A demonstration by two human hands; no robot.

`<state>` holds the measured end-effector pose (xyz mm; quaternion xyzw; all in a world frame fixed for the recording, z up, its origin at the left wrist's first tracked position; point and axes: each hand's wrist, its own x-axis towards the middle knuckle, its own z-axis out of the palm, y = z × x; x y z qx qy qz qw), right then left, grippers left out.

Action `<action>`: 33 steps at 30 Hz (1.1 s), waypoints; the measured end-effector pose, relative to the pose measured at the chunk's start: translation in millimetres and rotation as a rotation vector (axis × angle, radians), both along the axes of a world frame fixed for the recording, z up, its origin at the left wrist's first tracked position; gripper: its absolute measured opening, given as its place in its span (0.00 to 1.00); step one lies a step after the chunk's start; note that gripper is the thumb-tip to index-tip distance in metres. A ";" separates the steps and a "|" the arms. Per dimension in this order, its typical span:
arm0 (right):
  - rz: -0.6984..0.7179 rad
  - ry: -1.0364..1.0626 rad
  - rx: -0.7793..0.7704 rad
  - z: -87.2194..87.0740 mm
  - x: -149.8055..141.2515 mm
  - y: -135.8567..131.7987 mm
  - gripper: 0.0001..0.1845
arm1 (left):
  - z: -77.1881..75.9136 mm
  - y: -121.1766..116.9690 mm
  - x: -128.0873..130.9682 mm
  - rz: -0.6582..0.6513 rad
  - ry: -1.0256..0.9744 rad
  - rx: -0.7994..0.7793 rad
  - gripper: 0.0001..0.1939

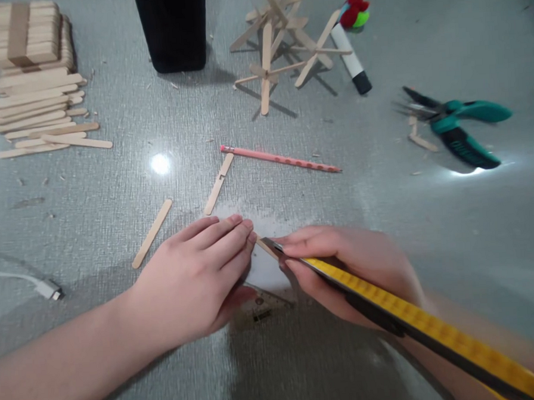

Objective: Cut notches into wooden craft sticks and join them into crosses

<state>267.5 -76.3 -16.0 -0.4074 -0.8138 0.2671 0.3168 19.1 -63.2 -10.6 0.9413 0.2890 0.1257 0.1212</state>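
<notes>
My left hand (199, 275) lies palm down with its fingers close together, pressing a wooden craft stick (266, 246) against the table; most of that stick is hidden under the fingers. In my right hand (342, 262) is a yellow utility knife (389, 304), its blade tip touching the bare end of the stick. Beneath the hands lies a white patch (268, 268) like paper, and beside my left thumb a clear ruler-like piece (272, 301), mostly covered. A notched craft stick (219, 184) and a plain one (152, 233) rest beyond my left hand.
Beyond the hands lies a pink pencil (283, 159). Craft sticks (38, 104) are piled far left, near a black container (173, 32). A stick structure (266, 57), glue stick (351, 58) and red-green fuzzy bits (354, 9) stand behind; pliers (457, 121) lie right, a cable (43, 287) left.
</notes>
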 end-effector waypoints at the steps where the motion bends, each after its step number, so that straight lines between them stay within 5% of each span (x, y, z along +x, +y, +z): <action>1: -0.002 -0.002 -0.001 0.4 -0.2 0.0 0.15 | -0.1 -0.2 0.0 0.002 -0.001 0.001 0.23; 11: 0.008 0.009 -0.011 2.1 1.4 0.2 0.12 | 2.3 -1.2 1.7 0.020 0.024 0.022 0.24; 18: -0.198 0.207 -0.167 0.3 3.2 -4.8 0.03 | 1.9 9.7 5.7 0.053 0.001 0.046 0.17; 25: -0.304 0.272 -0.086 -0.7 5.3 -2.6 0.07 | 4.0 22.5 9.6 0.176 0.041 -0.027 0.15; 33: -0.242 0.145 0.002 -8.2 5.5 6.2 0.05 | 15.9 1.3 9.3 0.338 -0.010 -0.215 0.10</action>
